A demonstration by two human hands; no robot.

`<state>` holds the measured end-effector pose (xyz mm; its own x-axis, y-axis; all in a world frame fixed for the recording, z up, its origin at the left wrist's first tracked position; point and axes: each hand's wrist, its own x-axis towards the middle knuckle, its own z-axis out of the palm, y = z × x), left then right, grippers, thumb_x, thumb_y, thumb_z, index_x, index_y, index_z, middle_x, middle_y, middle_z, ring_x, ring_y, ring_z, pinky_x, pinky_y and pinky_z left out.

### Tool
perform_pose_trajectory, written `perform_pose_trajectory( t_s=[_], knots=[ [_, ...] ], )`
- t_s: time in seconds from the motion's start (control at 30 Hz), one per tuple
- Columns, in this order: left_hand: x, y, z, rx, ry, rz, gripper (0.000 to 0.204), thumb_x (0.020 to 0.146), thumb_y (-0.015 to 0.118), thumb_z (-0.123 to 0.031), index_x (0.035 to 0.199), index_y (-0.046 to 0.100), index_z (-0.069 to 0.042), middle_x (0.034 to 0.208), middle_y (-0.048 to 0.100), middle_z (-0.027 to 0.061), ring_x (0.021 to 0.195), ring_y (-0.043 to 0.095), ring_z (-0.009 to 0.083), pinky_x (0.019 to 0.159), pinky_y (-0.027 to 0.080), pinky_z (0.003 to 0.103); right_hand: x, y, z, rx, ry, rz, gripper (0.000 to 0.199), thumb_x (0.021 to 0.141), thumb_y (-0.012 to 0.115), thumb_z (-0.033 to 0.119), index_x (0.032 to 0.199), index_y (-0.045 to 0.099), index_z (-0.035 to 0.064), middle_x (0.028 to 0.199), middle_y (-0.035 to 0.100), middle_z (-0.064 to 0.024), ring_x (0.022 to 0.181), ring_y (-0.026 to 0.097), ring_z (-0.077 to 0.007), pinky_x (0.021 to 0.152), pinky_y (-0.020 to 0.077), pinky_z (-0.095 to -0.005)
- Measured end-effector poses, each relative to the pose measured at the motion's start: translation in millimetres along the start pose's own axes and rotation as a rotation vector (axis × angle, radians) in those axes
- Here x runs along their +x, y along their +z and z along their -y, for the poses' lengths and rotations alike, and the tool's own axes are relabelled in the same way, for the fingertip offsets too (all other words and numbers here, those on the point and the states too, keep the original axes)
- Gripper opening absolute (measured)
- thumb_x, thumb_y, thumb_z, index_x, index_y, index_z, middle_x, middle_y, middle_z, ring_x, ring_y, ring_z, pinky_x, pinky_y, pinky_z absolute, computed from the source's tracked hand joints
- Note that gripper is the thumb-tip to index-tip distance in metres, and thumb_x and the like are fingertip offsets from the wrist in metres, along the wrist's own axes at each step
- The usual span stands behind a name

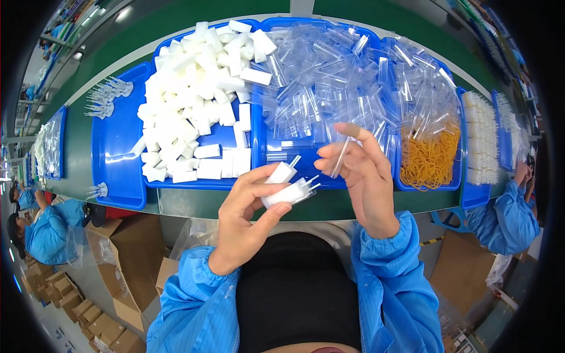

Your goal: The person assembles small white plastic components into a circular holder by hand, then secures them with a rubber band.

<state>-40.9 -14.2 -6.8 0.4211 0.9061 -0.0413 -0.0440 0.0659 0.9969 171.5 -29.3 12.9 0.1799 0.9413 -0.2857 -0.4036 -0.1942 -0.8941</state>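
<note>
My left hand (247, 217) grips two small white foam blocks (286, 185) with thin clear pins sticking out of their ends. My right hand (360, 176) pinches a small clear plastic bag (343, 154) between thumb and fingers, just to the right of the blocks. Both hands are raised over the near edge of a green conveyor belt (194, 203). Behind them a blue tray (219, 136) carries a heap of white foam blocks (194, 88), and another blue tray (276, 157) holds a heap of clear plastic bags (335, 76).
A blue bin of yellow rubber bands (429, 159) stands at the right, beside trays of white parts (479, 138). A flat blue tray (115, 141) at left carries clear pinned pieces (109, 97). Seated people in blue coats are at far left (47, 232) and right (506, 212). Cardboard boxes (118, 282) lie below.
</note>
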Motion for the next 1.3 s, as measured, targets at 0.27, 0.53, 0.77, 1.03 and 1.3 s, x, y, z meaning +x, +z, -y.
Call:
perform_pose_trajectory(
  t_s=[0.27,0.53,0.77,1.03,1.3],
  knots=[
    [0,9,-3,-0.026,-0.009,0.015,0.027,0.088,0.068,0.003,0.114,0.063,0.004,0.135,0.048,0.0164,0.119,0.059,0.026,0.093,0.057,0.033,-5,0,-4,0.237,0.055,0.025,0.038,0.098,0.047,0.009,0.136,0.047,0.0015,0.107,0.067,-0.0132,0.099,0.064,-0.0187,0.092,0.0473,-0.0323],
    [1,10,-3,-0.003,0.008,-0.012,0.025,0.088,0.068,0.002,0.112,0.063,0.004,0.134,0.05,0.0169,0.117,0.06,0.0255,0.091,0.057,0.032,-11,5,6,-0.114,-0.26,-0.092,0.041,0.09,0.049,0.002,0.131,0.046,-0.003,0.114,0.066,-0.0194,0.105,0.066,-0.0237,0.099,0.0483,-0.0384],
    [1,11,-3,0.008,0.015,-0.036,0.024,0.089,0.068,0.003,0.112,0.063,0.004,0.134,0.05,0.0172,0.116,0.06,0.0252,0.09,0.057,0.032,-14,12,-19,0.049,-0.281,0.042,0.034,0.09,0.049,-0.005,0.124,0.045,-0.0012,0.119,0.061,-0.0192,0.11,0.064,-0.0255,0.098,0.0485,-0.038],
    [0,16,3,-0.112,0.029,-0.086,0.024,0.09,0.066,0.004,0.114,0.062,0.005,0.136,0.049,0.0175,0.12,0.057,0.0255,0.094,0.056,0.034,-14,11,-22,0.042,-0.264,0.132,0.033,0.091,0.052,-0.006,0.122,0.044,0.0005,0.119,0.06,-0.0181,0.112,0.062,-0.0224,0.1,0.0465,-0.0377],
    [-1,13,-2,-0.064,0.013,-0.084,0.024,0.088,0.067,0.005,0.112,0.064,0.004,0.135,0.049,0.0173,0.118,0.059,0.0246,0.092,0.056,0.033,-14,9,-25,-0.12,-0.299,0.08,0.037,0.091,0.067,0.0,0.12,0.044,0.0015,0.111,0.065,-0.0174,0.103,0.065,-0.0205,0.093,0.0503,-0.0328]
  ],
)
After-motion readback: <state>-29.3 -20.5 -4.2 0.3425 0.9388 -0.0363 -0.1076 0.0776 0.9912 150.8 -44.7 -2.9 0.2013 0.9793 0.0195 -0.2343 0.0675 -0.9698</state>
